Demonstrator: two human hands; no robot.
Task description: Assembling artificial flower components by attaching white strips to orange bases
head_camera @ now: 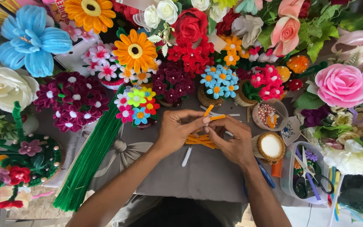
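My left hand (177, 130) and my right hand (234, 141) meet over the grey cloth (206, 172), both pinching an orange pipe cleaner (213, 115) whose two short ends stick up between the fingertips. Under the hands lies a small bundle of orange pipe cleaners (199, 141). A white stick (187, 157) lies on the cloth just below them.
A thick bundle of green pipe cleaners (90, 157) lies at the left. Handmade flower pots ring the back and sides. At the right stand a clear bead cup (269, 115), a small basket with a white top (270, 146) and a clear tub with scissors (309, 178).
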